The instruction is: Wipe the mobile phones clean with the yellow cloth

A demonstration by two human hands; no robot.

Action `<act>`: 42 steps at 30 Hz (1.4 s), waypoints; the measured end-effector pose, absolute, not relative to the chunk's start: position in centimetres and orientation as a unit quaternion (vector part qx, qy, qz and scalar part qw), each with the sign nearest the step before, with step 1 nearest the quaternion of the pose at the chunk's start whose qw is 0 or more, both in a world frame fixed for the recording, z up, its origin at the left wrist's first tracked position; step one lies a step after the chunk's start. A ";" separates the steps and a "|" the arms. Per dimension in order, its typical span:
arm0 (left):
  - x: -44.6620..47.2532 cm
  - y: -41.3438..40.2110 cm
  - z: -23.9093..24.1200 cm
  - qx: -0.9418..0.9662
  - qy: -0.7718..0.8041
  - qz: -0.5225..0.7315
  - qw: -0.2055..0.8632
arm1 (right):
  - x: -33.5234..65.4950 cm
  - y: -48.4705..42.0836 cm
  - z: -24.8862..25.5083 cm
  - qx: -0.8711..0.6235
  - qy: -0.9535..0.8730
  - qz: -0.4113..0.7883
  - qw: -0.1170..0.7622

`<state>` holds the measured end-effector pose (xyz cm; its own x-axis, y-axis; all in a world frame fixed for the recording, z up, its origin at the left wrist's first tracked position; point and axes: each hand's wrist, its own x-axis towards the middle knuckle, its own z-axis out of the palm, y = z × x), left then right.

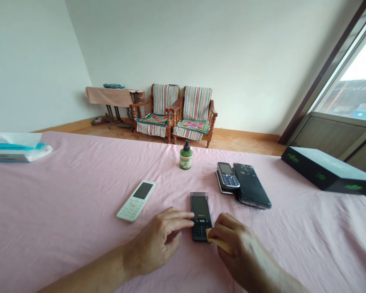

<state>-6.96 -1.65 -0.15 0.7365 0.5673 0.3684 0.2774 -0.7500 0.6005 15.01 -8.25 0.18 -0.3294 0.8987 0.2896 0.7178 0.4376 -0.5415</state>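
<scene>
A small black keypad phone lies on the pink cloth in front of me. My left hand rests beside it, fingers curled, with the index fingertip touching the phone's left edge. My right hand is closed in a pinch on a small yellowish pad, pressed against the phone's lower right corner over the keypad.
A white keypad phone lies to the left. A green bottle stands behind. Two stacked phones and a black smartphone lie right. A black box sits far right, a tissue pack far left.
</scene>
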 end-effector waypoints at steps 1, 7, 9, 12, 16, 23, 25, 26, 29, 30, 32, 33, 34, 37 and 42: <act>-7.0 -1.6 -0.2 0.894 0.234 0.276 0.264 | 14.7 -8.3 0.2 -0.500 -0.805 0.156 0.280; -7.0 -1.6 -0.3 0.897 0.225 0.276 0.263 | 13.9 -8.1 0.4 -0.475 -0.823 0.137 0.280; -7.0 -1.6 -0.2 0.897 0.224 0.275 0.263 | 14.1 -8.1 0.5 -0.494 -0.809 0.145 0.284; -7.0 -1.5 -0.2 0.896 0.224 0.276 0.265 | 14.2 -8.1 0.5 -0.505 -0.801 0.149 0.287; -7.0 -1.5 -0.3 0.894 0.224 0.283 0.265 | 13.8 -8.0 0.3 -0.471 -0.825 0.138 0.281; -7.0 -1.6 -0.3 0.897 0.225 0.275 0.264 | 13.8 -8.0 0.5 -0.495 -0.804 0.156 0.292; -7.0 -1.5 -0.4 0.897 0.226 0.276 0.263 | 13.6 -7.9 0.5 -0.478 -0.815 0.155 0.287; -7.0 -1.5 -0.4 0.897 0.227 0.275 0.262 | 13.5 -7.9 0.5 -0.473 -0.820 0.154 0.285; -7.0 -1.5 -0.3 0.896 0.227 0.276 0.262 | 13.6 -7.9 0.5 -0.485 -0.810 0.161 0.287; -6.9 -1.6 -0.3 0.896 0.226 0.276 0.263 | 13.7 -7.9 0.6 -0.495 -0.803 0.167 0.288; -6.9 -1.6 -0.2 0.896 0.225 0.278 0.265 | 13.9 -7.9 0.6 -0.510 -0.791 0.176 0.290; -6.9 -1.6 -0.2 0.895 0.225 0.278 0.265 | 13.9 -7.8 0.6 -0.507 -0.791 0.177 0.292; -7.0 -1.6 -0.3 0.895 0.225 0.280 0.263 | 13.9 -7.8 0.6 -0.498 -0.797 0.176 0.293; -7.0 -1.6 -0.3 0.896 0.226 0.280 0.259 | 13.7 -7.8 0.5 -0.468 -0.815 0.170 0.296; -7.0 -1.6 -0.4 0.897 0.227 0.275 0.261 | 13.9 -7.9 0.7 -0.506 -0.789 0.187 0.295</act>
